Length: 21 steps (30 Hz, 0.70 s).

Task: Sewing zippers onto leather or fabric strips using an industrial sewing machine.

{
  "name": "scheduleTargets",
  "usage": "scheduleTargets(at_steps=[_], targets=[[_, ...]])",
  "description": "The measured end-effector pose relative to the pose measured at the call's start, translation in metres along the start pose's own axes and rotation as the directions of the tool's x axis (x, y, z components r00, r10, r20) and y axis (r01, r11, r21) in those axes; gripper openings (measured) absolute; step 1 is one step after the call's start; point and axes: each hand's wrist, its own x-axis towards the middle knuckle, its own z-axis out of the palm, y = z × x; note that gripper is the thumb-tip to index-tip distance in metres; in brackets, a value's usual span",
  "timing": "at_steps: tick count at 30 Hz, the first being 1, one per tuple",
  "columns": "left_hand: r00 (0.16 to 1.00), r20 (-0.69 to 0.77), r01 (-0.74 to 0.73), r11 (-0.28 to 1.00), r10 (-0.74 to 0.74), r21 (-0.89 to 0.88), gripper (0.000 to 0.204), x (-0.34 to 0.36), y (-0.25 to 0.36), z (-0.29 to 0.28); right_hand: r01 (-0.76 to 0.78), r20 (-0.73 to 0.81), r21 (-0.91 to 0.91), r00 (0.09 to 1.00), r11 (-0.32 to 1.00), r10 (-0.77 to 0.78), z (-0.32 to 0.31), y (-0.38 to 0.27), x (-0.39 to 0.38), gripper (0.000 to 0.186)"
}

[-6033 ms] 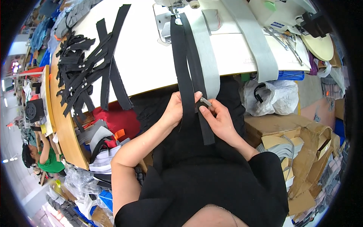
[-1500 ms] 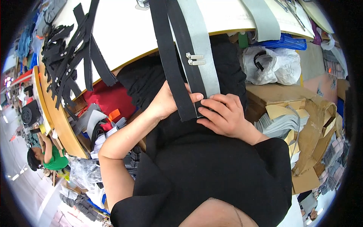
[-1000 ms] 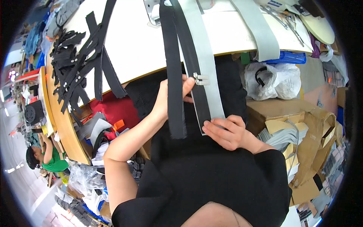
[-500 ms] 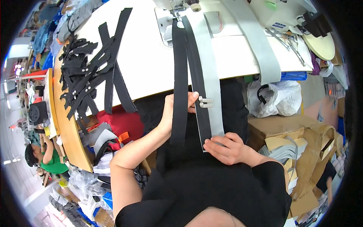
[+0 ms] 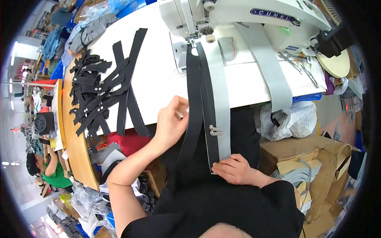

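Observation:
A long black zipper tape [image 5: 210, 111] with two silver zipper pulls [image 5: 215, 130] runs toward me from under the sewing machine's needle area [image 5: 193, 39]. Along its right side lies a pale grey strip [image 5: 220, 87]. My right hand [image 5: 235, 169] is closed on the lower ends of the zipper tape and grey strip. To the left of the zipper, a second black strip [image 5: 193, 87] hangs over the table edge, its lower end curving left. My left hand [image 5: 173, 122] is beside this strip, fingers curled with a gap to the thumb; whether the fingertips touch it is unclear.
A pile of black zipper strips [image 5: 99, 91] lies on the white table [image 5: 158, 67] to the left. Another grey strip [image 5: 270, 71] drapes over the table on the right, near metal tools [image 5: 299, 65]. A cardboard box [image 5: 291, 150] and white plastic bag [image 5: 297, 121] stand to the right.
My left hand has come off the zipper and moved left of the loose black strip. My right hand keeps its hold at the lower end. The view has tilted up, showing more of the machine.

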Motion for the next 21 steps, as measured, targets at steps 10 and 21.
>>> scheduleTargets(at_steps=[10,21], targets=[[0.875,-0.358,-0.331,0.942,0.325,0.046,0.026,0.109,-0.015,0.005,-0.027,0.057,0.017,0.998,0.999,0.026,0.002,0.003,0.002,0.021],[0.755,-0.364,-0.486,0.838,0.545,0.247,0.022,0.119,-0.008,0.016,-0.050,0.045,0.069,0.998,0.996,0.047,0.003,0.014,-0.001,0.022]])
